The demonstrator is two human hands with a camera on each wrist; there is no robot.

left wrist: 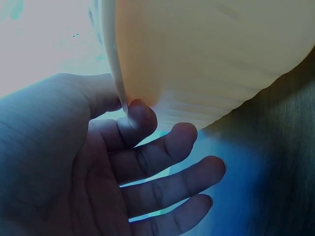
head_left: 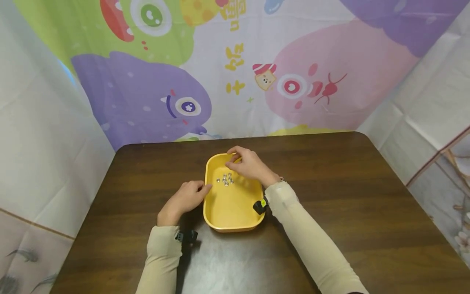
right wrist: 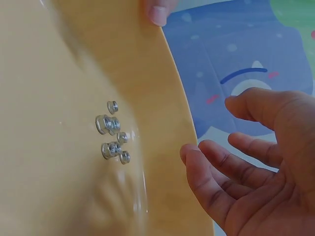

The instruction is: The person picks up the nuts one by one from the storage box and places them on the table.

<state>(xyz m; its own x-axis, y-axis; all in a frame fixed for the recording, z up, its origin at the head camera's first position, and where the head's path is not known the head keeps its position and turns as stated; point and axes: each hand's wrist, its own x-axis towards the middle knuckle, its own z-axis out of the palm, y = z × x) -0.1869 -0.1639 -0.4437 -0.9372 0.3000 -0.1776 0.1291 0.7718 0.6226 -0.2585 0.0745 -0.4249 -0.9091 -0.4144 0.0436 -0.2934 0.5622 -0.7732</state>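
Observation:
A yellow plastic tray (head_left: 231,208) with rounded corners lies on the table. Several small silver flanged nuts (head_left: 225,179) are grouped on its floor toward the far end; the right wrist view shows these nuts (right wrist: 112,125) close up. My left hand (head_left: 189,196) pinches the tray's left rim, thumb inside and index finger against the outer wall; in the left wrist view the other fingers of that hand (left wrist: 142,167) are spread below the rim. Over the far right part of the tray hovers my right hand (head_left: 249,163), its fingers loosely bent with nothing visible between them.
The dark wooden table (head_left: 330,196) extends around the tray on all sides. Behind it hangs a cloth backdrop (head_left: 235,114) with cartoon monsters, and pale cloths (head_left: 47,122) close off the sides. Each wrist bears a small black camera (head_left: 187,236).

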